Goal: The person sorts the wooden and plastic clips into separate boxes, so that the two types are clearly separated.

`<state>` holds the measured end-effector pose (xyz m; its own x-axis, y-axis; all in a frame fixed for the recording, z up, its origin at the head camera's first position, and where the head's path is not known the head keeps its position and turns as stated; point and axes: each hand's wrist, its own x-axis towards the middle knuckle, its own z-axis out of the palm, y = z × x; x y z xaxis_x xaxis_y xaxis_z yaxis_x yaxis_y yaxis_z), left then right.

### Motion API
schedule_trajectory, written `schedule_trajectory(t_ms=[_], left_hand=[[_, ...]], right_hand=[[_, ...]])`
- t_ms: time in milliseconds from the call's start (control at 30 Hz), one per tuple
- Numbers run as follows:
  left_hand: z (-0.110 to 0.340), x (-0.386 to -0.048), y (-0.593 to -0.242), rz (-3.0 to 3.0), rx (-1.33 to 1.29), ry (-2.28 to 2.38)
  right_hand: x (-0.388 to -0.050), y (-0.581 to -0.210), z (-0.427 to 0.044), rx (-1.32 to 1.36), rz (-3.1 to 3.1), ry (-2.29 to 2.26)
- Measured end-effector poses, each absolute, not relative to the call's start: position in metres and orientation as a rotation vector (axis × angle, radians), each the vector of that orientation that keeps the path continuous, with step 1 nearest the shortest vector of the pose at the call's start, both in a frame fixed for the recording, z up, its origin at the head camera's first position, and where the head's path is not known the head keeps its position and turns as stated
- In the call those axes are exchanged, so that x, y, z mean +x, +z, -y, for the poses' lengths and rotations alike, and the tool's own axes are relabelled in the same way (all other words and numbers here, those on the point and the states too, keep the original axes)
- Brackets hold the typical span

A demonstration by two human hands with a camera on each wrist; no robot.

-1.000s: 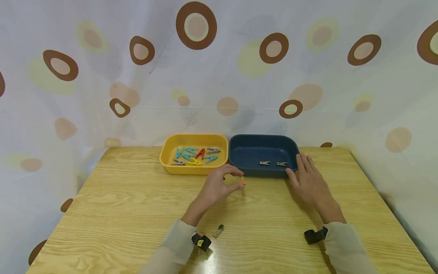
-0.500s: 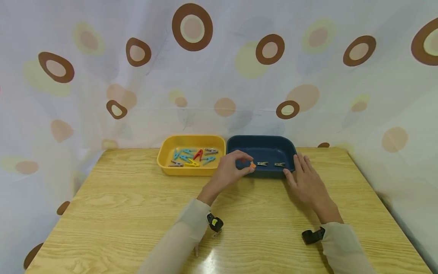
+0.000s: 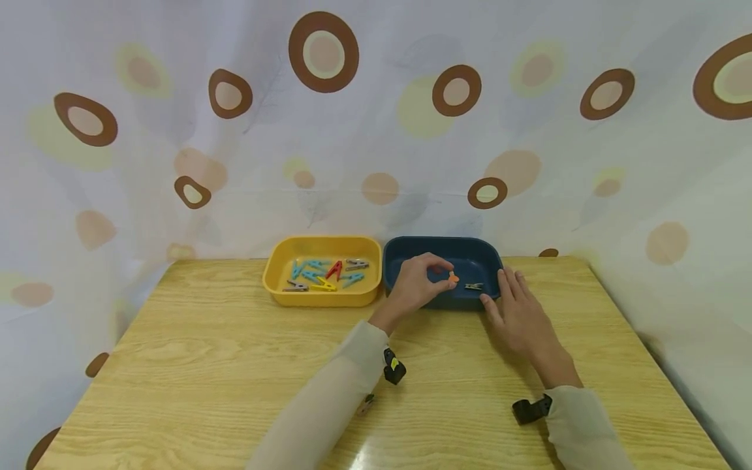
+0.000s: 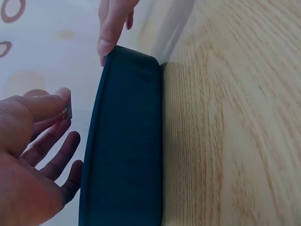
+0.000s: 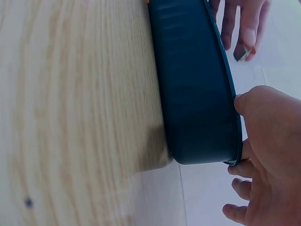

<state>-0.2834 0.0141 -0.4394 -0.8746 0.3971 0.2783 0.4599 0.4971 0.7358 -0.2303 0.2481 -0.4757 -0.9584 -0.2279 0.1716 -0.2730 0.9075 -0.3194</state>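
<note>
At left is a rectangular yellow plastic tray (image 3: 323,299) of coloured clips. The left hand (image 3: 414,285) pinches a small clip with orange decoration (image 3: 453,277) between thumb and forefinger, above the deep rectangular navy-blue plastic tray (image 3: 439,247). It should prove light and stiff, its decoration perhaps delicate; best held by the body. Rightmost, the right hand (image 3: 519,320) rests on that tray's rim, thumb and fingers apart across the corner. Only the head view shows a pale, narrow clip (image 3: 473,286) lying inside; the left wrist view shows the pinched clip clear of the rim; the right wrist view, fingertips beneath the rim's corner.
</note>
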Motion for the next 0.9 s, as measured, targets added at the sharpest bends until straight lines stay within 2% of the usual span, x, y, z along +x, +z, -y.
schedule_trajectory(t_ms=[900], left_hand=[[-0.066, -0.339, -0.449, 2.75, -0.706, -1.35]], right_hand=[[-0.232, -0.479, -0.248, 0.358, 2.93, 0.517]])
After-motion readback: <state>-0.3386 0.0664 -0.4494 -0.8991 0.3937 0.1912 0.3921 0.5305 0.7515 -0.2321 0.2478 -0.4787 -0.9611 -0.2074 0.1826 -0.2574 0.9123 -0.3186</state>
